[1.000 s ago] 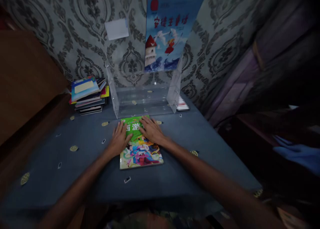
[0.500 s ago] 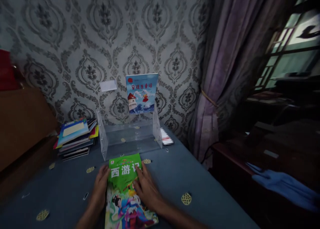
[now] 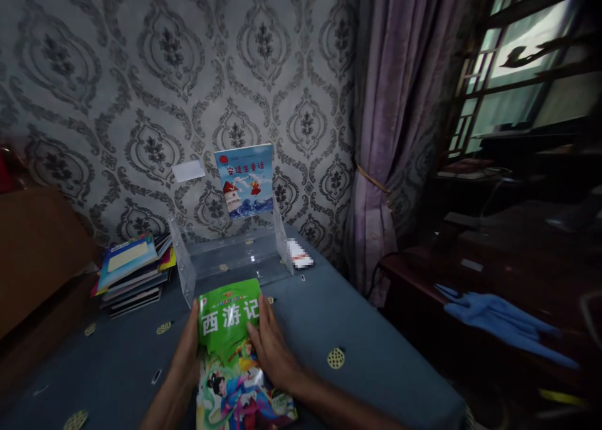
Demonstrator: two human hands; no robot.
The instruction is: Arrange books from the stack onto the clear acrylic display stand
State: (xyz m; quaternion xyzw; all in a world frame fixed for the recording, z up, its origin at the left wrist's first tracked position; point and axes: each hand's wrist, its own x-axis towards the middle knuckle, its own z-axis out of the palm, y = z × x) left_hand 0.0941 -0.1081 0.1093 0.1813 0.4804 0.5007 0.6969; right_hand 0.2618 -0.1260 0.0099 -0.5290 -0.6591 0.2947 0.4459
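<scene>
Between my two hands is a green picture book (image 3: 229, 348) with large white Chinese characters and colourful figures on its cover. My left hand (image 3: 189, 337) closes on its left edge, with most of the fingers hidden. At the right edge, my right hand (image 3: 273, 345) grips it, the thumb lying on the cover. Just beyond the book stands a clear acrylic rack (image 3: 232, 264) with side panels. A blue storybook (image 3: 249, 182) is upright at the rack's right back, its cover facing me.
A stack of books (image 3: 129, 267) lies left of the rack, near a brown box (image 3: 42, 248). A pixelated white item (image 3: 300, 254) rests by the rack's right side. The blue-covered table (image 3: 357, 355) ends at a slanting right edge, beside a purple curtain (image 3: 376, 217).
My view has turned to the right, so the scene shifts left. The green book's top looks slightly more raised, and my right fingers have moved from its cover toward its right edge.
</scene>
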